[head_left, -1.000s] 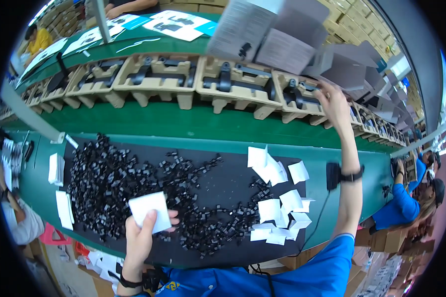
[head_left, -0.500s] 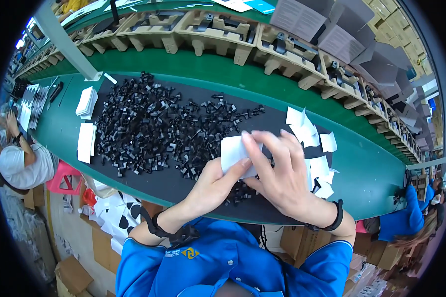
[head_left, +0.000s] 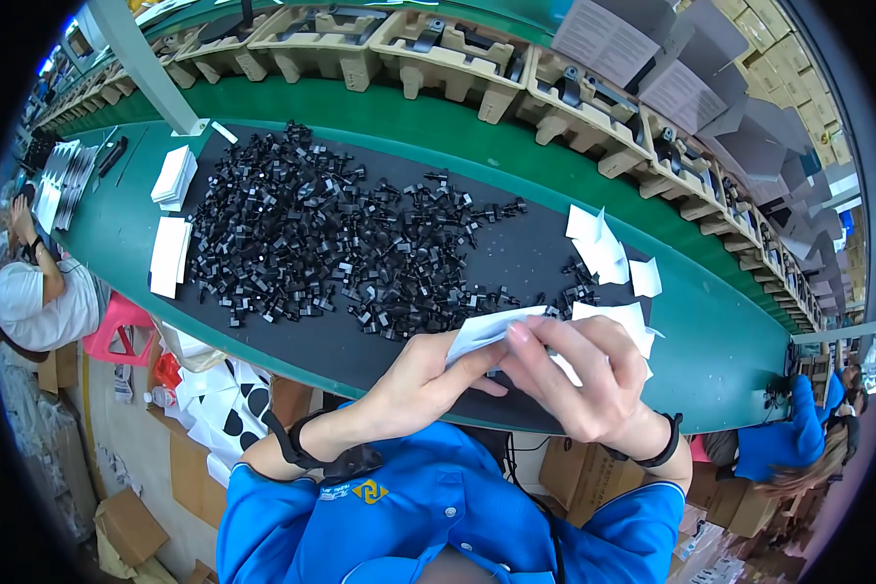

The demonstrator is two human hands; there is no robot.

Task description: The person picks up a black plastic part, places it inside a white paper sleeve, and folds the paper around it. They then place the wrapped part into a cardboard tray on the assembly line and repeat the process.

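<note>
Right now I see both hands meeting just above the near edge of the worktop, a long green surface with a black mat laid across its middle. My left hand pinches the lower left part of a small white paper bag, fingers closed on it, while my right hand grips the same bag from the right side with its fingers curled over the top edge. The bag sits tilted between the two hands, over the mat's near edge. Just beyond the right hand lies a loose scatter of white paper bags, and a broad heap of small black plastic parts spreads across the mat to the left. Two stacks of white bags lie at the mat's far left end. Behind the worktop, beige moulded pulp trays run in a row.
</note>
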